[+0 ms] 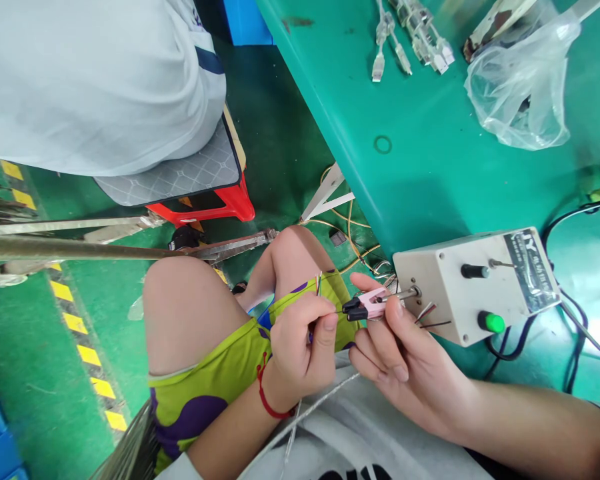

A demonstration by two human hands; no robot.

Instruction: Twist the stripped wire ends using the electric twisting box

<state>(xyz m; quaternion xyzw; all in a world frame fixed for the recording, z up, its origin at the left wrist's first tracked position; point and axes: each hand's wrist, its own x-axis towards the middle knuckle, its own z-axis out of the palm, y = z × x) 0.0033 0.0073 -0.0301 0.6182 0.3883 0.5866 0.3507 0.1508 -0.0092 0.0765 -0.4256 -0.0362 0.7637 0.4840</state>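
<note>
My left hand (pixel 305 343) is closed in a pinch on a thin cable, with small coloured wire ends (pixel 319 285) poking out above the fingers. A dark wire runs from this hand to the black-tipped jaws of a pink clip (pixel 374 305). The clip sits on a metal shaft (pixel 407 293) that comes out of a white control box (pixel 473 283). My right hand (pixel 400 353) has its thumb and fingers around the clip's rear end. Beside the right thumb, loose red, white and black wire ends (pixel 430 317) stick out. Pale cable (pixel 325 400) trails across my lap below.
A green table (pixel 420 187) carries clear-plugged USB cables (pixel 423 40), a plastic bag (pixel 525 93) and a rubber ring (pixel 383 144). Black power cords (pixel 575 333) lie behind the box. At left, a person in a grey shirt (pixel 105 80) sits on a red stool (pixel 215 203).
</note>
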